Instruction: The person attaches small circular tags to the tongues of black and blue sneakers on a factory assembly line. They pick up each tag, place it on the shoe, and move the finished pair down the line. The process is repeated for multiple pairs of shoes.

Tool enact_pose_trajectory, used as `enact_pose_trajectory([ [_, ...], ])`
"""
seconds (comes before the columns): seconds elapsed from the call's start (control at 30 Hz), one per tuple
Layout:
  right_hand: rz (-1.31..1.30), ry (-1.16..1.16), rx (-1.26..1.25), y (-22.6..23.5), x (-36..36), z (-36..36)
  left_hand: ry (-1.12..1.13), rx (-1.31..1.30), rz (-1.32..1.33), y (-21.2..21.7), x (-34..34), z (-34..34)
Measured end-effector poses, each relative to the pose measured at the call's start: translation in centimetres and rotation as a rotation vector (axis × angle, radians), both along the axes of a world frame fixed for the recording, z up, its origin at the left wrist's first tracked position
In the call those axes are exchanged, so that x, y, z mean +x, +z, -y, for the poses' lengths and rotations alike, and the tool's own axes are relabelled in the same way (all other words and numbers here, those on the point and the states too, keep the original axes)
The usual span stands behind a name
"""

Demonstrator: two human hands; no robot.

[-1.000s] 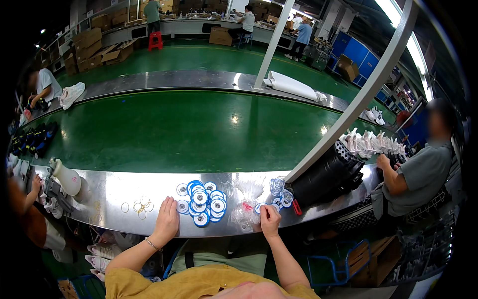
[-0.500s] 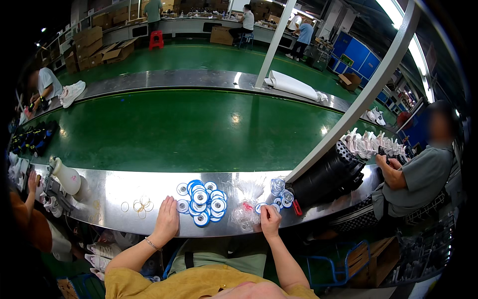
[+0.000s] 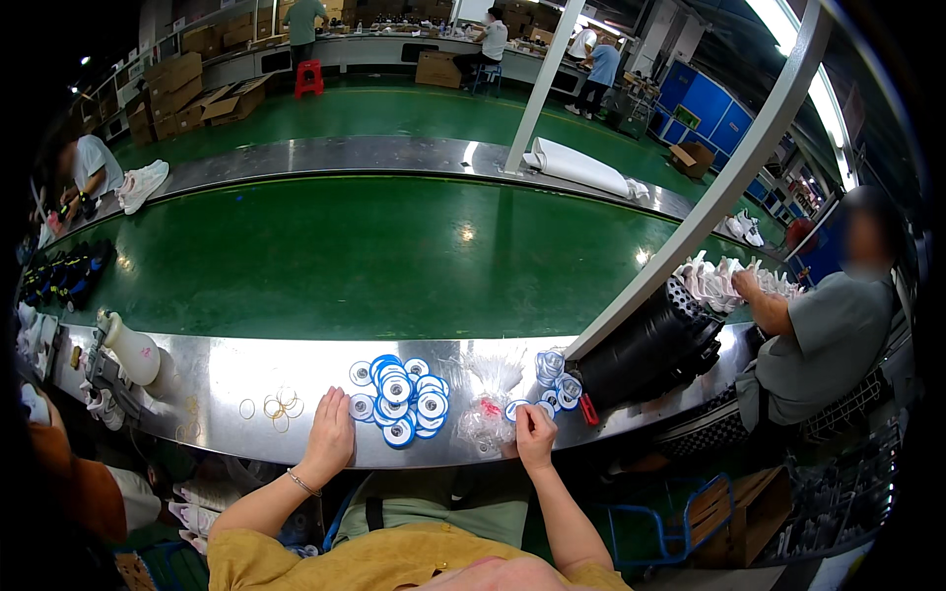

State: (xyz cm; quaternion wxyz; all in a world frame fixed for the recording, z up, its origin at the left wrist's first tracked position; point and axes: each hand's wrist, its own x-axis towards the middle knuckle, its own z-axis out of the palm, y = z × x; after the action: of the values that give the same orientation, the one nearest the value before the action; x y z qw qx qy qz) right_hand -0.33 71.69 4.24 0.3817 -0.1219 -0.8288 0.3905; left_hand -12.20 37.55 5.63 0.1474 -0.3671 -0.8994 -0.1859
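I see the green belt (image 3: 394, 256) filling the middle of the view, running left to right, with a steel ledge (image 3: 217, 379) along its near edge where I work. A white post (image 3: 690, 231) slants up from the ledge to the far right, and a black stack (image 3: 650, 350) lies at its foot. On the right a person in grey (image 3: 828, 340) reaches to white shoes (image 3: 714, 281) at the belt's edge. At far left a white bottle (image 3: 133, 350) stands on the ledge, with thin rings (image 3: 276, 404) lying between it and my hands. The blue and white rolls (image 3: 399, 399) sit clustered on the ledge, near the middle, a few more rolls (image 3: 552, 379) to their right. Between the two groups lies a clear bag (image 3: 488, 409). My left hand (image 3: 330, 443) rests flat on the ledge, fingers spread and loose, just left of the cluster, holding nothing. My right hand (image 3: 535, 438) is curled at the bag's right edge, fingertips pinched on a single roll (image 3: 515, 409), touching the bag.
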Motion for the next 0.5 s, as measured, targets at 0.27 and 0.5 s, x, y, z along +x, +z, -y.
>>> enact_pose_trajectory([
  [0.27, 0.003, 0.001, -0.009, -0.19, 0.08, -0.06, 0.001, -0.001, -0.004, -0.08, -0.08, -0.05],
  [0.5, 0.029, 0.000, -0.019, -0.45, 0.18, -0.14, 0.008, 0.015, 0.024, -0.14, -0.04, 0.00],
])
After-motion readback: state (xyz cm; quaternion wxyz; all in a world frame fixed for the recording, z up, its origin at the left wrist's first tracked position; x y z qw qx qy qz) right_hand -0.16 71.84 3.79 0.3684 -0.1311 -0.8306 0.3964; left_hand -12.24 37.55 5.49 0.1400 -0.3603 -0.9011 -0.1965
